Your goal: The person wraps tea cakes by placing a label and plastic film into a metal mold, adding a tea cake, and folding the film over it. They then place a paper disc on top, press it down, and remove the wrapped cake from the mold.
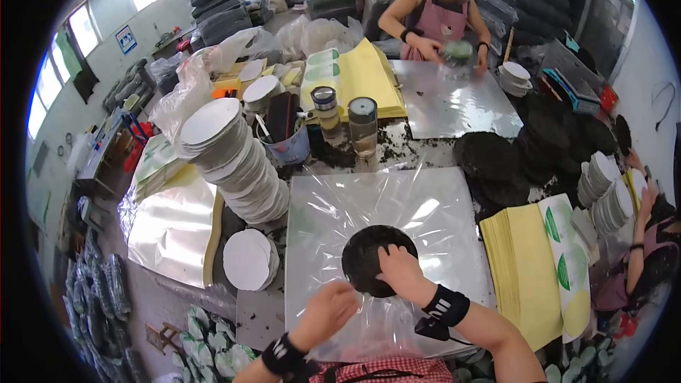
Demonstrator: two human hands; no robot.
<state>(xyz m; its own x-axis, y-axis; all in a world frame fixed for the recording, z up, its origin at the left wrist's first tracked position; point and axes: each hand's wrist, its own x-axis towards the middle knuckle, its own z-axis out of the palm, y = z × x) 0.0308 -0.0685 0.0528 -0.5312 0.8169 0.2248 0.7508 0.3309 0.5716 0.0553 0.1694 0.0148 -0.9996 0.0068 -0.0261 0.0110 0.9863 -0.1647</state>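
Note:
A round black disc [362, 259], like a cake of dried seaweed, lies on crinkled clear plastic film [340, 202]. Creases in the film fan out from around it. My right hand [406, 273] rests on the disc's right side, fingers apart and touching its top. Just left of the disc, my left hand [328, 312] is above the film with its fingers curled together; whatever they hold, if anything, is hidden. White round paper discs [250, 260] sit in a low pile at the left, beside a tall leaning stack of white discs [230, 163].
Yellow printed bags [521, 269] lie at right, below more black discs [489, 163]. Two drink bottles [362, 128] and a cup of tools [287, 145] stand behind the film. Across the table, a person [440, 21] handles a bag; another person's arm [638, 234] reaches in at right.

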